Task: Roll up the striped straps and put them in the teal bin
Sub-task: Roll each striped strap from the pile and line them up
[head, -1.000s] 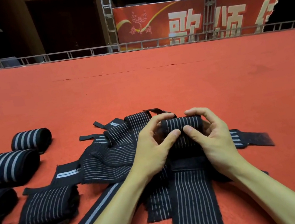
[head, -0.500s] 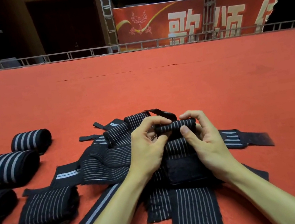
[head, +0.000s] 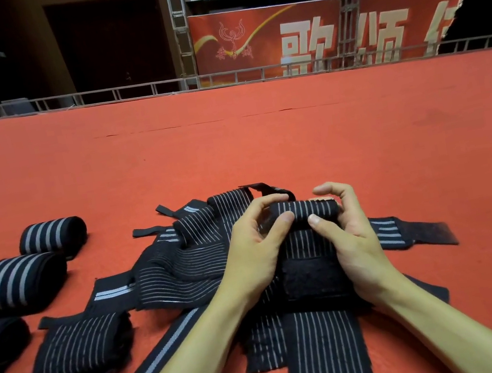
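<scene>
Head view: left hand point(head: 249, 251) and right hand point(head: 353, 233) both grip the rolled end point(head: 304, 210) of one striped strap point(head: 326, 352). The fingers point(head: 261, 205) curl over the far side of the roll and both thumbs press its near side. The roll is small and tight and lies crosswise between the two hands. The strap's unrolled length runs from under the fingers toward the camera, flat on the red carpet point(head: 262, 138), with a black fuzzy patch point(head: 313, 276) just below the thumbs. A pile of loose straps point(head: 179, 262) sits left of and under the fingers, one tail poking out right of them. Two finished rolls point(head: 52, 235) point(head: 20, 284) stand well left of the fingers. A folded strap point(head: 80, 350) lies left and nearer the camera. Railing point(head: 124, 92) and red banner point(head: 326, 32) are far beyond the fingers.
</scene>
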`<state>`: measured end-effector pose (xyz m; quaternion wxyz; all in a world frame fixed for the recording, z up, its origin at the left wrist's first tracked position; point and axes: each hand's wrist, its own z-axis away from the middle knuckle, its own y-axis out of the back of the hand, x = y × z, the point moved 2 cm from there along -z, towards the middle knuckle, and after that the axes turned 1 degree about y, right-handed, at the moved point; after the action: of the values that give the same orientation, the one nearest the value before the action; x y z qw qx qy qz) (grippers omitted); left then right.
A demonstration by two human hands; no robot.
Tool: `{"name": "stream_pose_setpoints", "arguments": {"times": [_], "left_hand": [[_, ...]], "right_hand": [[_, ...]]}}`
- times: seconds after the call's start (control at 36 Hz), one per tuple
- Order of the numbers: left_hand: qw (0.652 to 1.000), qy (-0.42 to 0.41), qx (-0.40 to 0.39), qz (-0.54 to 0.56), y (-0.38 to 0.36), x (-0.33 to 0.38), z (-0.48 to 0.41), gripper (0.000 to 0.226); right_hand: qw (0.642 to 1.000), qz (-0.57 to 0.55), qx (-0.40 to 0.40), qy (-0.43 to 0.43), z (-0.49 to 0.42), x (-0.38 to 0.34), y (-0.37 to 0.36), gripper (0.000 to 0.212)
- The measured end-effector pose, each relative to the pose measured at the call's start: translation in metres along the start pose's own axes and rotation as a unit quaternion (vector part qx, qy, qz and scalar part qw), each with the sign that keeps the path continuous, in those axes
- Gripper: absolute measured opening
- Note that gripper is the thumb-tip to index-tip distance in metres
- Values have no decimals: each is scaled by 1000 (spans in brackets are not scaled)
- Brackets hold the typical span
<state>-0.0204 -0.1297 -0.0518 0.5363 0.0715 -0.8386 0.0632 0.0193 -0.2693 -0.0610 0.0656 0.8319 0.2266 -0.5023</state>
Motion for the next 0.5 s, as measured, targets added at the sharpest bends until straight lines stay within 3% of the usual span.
{"name": "stream_pose_setpoints", "arguments": {"times": [0.22,0.5], "left_hand": [[994,-46,-4,-100,-1,-4,2,36],[996,-78,44,-31,2,1,2,36]], "right_hand": [[1000,2,0,1,4,-3,-3,25],[997,-61,1,-52,5,-7,-8,33]]}}
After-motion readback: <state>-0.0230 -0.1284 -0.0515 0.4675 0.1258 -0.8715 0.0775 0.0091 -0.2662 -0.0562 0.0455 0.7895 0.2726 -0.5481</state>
